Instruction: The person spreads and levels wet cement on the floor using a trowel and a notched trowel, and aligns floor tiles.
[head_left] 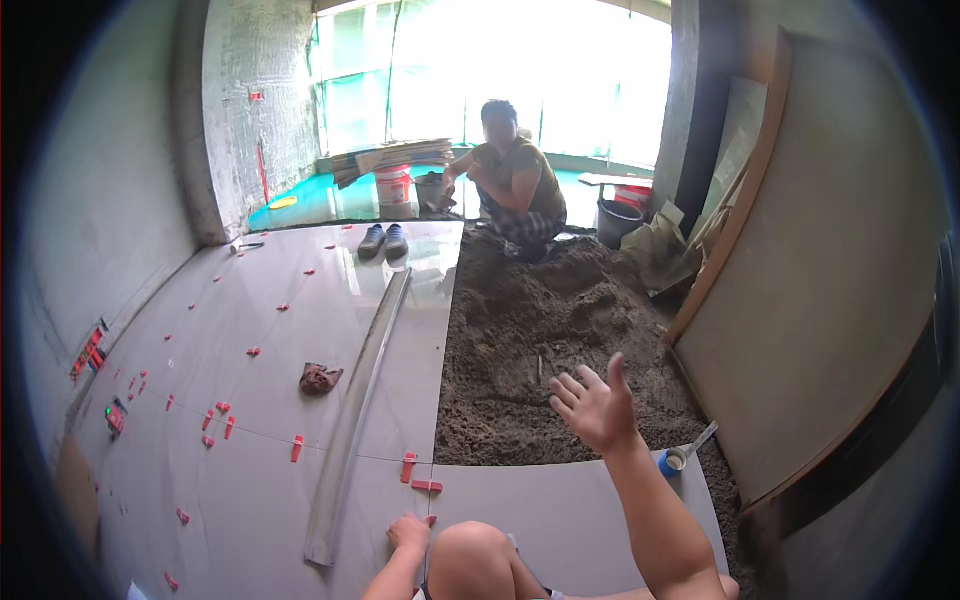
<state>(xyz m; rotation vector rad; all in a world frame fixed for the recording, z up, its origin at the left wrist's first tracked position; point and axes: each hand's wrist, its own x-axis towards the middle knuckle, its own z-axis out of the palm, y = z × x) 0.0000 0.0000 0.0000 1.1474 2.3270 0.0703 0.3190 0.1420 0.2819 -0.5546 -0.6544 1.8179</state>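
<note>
A: Where is the left hand [410, 532] working?

B: It's resting on a floor of large, glossy pale-grey tiles [380, 500], its fingertips meeting a small red plastic wedge [432, 521] at their right. Whether they're gripping it or merely touching it, I can't tell.

A: What's crowding that hand?

B: A bare, bent knee [470, 560] is rising just to its right. Two more red plastic wedges [428, 487] are lying just beyond it. To its left, a long, grey metal straightedge [357, 420] is stretching away, coming between the hand and a crumpled brown bundle [318, 378].

A: And the right hand [597, 408]?

B: It's hovering with fingers spread, holding nothing, in front of a rough bed of dark-brown, sandy mortar [540, 330]. Near it, lower right, a blue-and-white, round-headed tool with a grey handle [672, 462] is lying on the tiles. Farther right, a big tan panel with a wooden edge [810, 260] is blocking that side.

A: Farther off?

B: Well beyond the left hand, two dark-grey shoes [372, 241] are sitting past the straightedge. Well beyond the right hand, a co-worker [525, 175] is crouching between a red-and-white bucket [393, 186] and a black bucket [617, 222].
</note>
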